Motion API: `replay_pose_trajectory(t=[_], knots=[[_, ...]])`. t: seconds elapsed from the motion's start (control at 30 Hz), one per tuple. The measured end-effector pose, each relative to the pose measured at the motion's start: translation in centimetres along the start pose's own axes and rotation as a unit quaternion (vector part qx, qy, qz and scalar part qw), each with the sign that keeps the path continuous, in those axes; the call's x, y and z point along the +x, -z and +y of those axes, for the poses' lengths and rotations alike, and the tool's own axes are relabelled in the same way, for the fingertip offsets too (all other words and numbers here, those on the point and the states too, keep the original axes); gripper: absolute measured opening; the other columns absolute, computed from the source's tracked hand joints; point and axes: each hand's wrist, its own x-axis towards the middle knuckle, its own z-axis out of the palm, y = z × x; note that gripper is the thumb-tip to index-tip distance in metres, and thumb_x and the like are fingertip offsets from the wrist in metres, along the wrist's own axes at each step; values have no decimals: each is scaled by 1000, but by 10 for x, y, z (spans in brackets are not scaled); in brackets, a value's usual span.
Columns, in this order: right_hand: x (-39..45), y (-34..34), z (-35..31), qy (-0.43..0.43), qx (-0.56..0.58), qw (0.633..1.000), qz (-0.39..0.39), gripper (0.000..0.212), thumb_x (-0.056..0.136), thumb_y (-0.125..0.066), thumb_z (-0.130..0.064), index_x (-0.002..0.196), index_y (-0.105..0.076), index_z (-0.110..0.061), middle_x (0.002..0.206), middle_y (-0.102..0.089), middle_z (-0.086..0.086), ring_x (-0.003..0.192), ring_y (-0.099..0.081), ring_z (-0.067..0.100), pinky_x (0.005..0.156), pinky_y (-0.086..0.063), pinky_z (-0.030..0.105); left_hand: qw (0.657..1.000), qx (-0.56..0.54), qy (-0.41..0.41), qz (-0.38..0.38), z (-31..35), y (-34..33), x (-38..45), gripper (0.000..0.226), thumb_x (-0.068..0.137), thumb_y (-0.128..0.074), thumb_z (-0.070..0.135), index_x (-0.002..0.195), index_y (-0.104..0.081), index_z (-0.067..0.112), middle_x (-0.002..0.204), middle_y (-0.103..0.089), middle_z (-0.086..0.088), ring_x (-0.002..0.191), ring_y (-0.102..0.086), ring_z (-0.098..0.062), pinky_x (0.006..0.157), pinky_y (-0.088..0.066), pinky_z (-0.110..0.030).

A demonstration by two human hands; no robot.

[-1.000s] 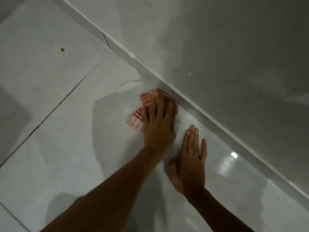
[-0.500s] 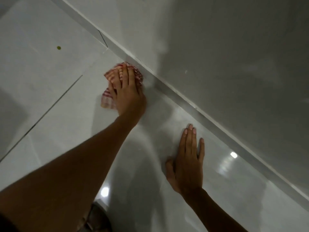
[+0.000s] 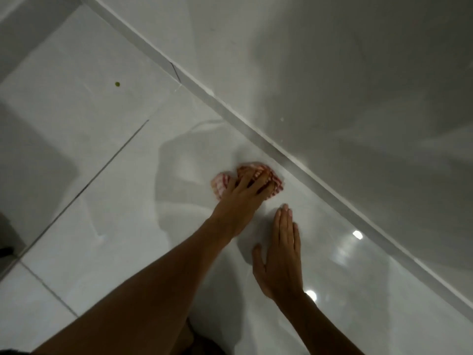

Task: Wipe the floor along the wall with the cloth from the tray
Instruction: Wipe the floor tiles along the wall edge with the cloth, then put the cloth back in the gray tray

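A crumpled red-and-white checked cloth (image 3: 220,183) lies on the glossy white floor tile (image 3: 128,206) just short of the grey skirting strip (image 3: 302,160) at the foot of the wall (image 3: 332,73). My left hand (image 3: 242,198) presses down on the cloth with its fingers curled into the fabric, covering most of it. My right hand (image 3: 281,254) rests flat on the tile to the right of it, fingers together, palm down, holding nothing.
The skirting runs diagonally from upper left to lower right. A small green speck (image 3: 117,84) sits on the tile at upper left. Dark grout lines (image 3: 102,167) cross the floor at left. A dark object edge (image 3: 6,251) shows at far left. Lamp reflections (image 3: 357,234) glint on the tile.
My left hand has slid the cloth back along the wall toward my right hand, after pushing it away half a second ago. My right hand has stayed planted.
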Motion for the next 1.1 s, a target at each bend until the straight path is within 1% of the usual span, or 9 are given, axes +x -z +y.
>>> replay_pose_trajectory(t=[0.13, 0.27, 0.5, 0.63, 0.77, 0.83, 0.87, 0.93, 1.1], knots=[[-27, 34, -13, 4, 2, 1000, 9, 83, 108, -37, -45, 176, -7, -9, 186, -7, 8, 174, -4, 24, 140, -16, 58, 990, -83, 106, -49, 18, 31, -48, 81, 98, -65, 1, 166, -29, 24, 175, -27, -4, 159, -25, -34, 130, -23, -53], [-29, 94, -59, 77, -20, 997, -15, 87, 103, -40, -36, 176, -1, -9, 187, 1, 7, 174, 3, 17, 142, -7, 47, 969, -157, 190, 11, 39, 76, -95, 95, 84, -87, 15, 164, -35, 18, 169, -40, -7, 149, -43, -32, 117, -48, -52], [-39, 222, -167, 160, 11, 987, 17, 86, 106, -42, -33, 176, 2, -14, 188, -1, 5, 174, -5, 19, 142, -10, 45, 938, -208, 253, 117, 64, 205, -143, 109, 70, -98, 14, 161, -39, 15, 157, -55, -10, 126, -61, -34, 97, -62, -54], [-67, 302, -243, 203, 21, 979, 25, 84, 108, -38, -37, 177, 6, -20, 188, 4, 0, 174, -3, 17, 140, -18, 53, 876, -327, 288, 206, 92, 315, -205, 77, 99, -69, 6, 164, -34, 26, 166, -41, -4, 145, -46, -21, 122, -44, -44], [-101, 353, -325, 247, 24, 969, 16, 85, 105, -42, -33, 177, 0, -14, 188, 0, 3, 174, -4, 17, 140, -19, 52, 787, -447, 320, 281, 104, 401, -277, 59, 104, -61, -1, 153, -50, 28, 134, -66, -2, 99, -64, -18, 95, -64, -31], [-123, 369, -381, 273, 47, 961, 8, 86, 104, -42, -33, 177, -2, -15, 188, -1, 1, 174, -5, 16, 140, -18, 49, 760, -457, 334, 319, 97, 445, -316, 69, 102, -65, 1, 158, -43, 35, 144, -58, 2, 106, -64, -17, 97, -62, -30], [-128, 374, -404, 280, 58, 958, 6, 86, 103, -43, -33, 177, -2, -16, 188, -1, 0, 174, -5, 16, 140, -16, 48, 766, -443, 329, 331, 90, 460, -330, 71, 101, -67, 10, 161, -39, 36, 150, -52, -3, 112, -64, -19, 103, -62, -39], [-136, 373, -455, 321, 61, 945, -11, 87, 103, -45, -32, 177, -4, -12, 188, -2, 1, 174, -8, 19, 140, -14, 45, 720, -475, 345, 369, 69, 495, -367, 70, 98, -64, 31, 163, -36, 37, 158, -47, -7, 123, -60, -19, 111, -55, -52], [-166, 312, -585, 398, 67, 914, -40, 86, 103, -46, -31, 177, -6, -10, 188, -4, 3, 174, -10, 22, 140, -9, 38, 686, -404, 389, 465, -9, 536, -473, 75, 102, -61, -1, 163, -31, 33, 172, -34, 5, 152, -39, 1, 123, -40, -23]])
